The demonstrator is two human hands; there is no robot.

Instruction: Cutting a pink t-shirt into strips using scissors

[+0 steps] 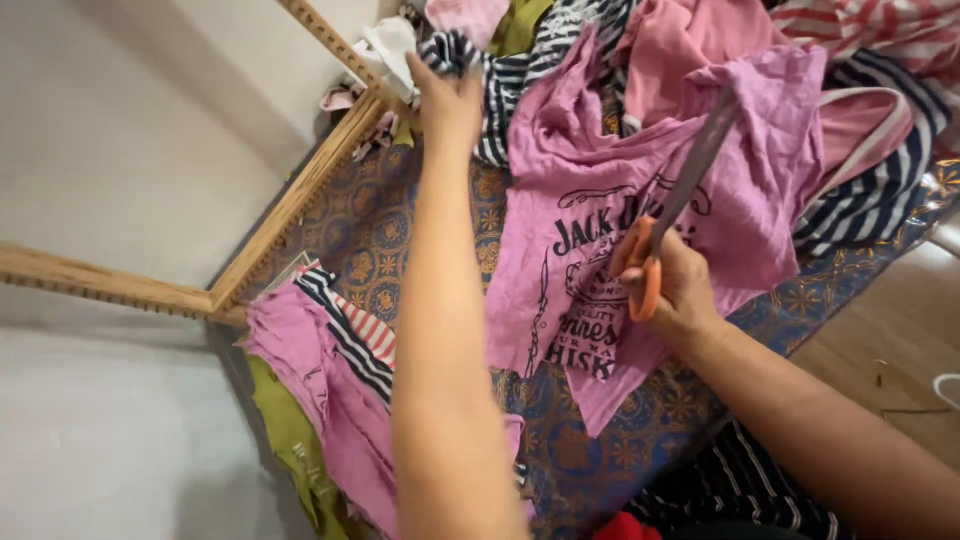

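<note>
— What's closest to the lens?

— The left forearm, running up from six o'clock to the left hand at about eleven o'clock. Its grip is clenched on the edge of a navy-and-white striped cloth at the top of the heap.

— And the other hand?

— The right hand sits just right of centre, fingers closed through the orange handles of a pair of scissors. The blades point toward one o'clock and lie over a pink printed shirt, which is spread flat on the blue patterned surface.

— How far along does the cutting look?

— Partly done, I'd judge. A stack of flat pieces — pink, striped, olive — lies at eight o'clock, beside a wooden frame. The shirt's lower edge looks ragged, though I can't tell whether the blades are biting cloth right now.

— What's left?

— Plenty: a pile of garments fills the span from twelve to two o'clock, seemingly uncut.
</note>
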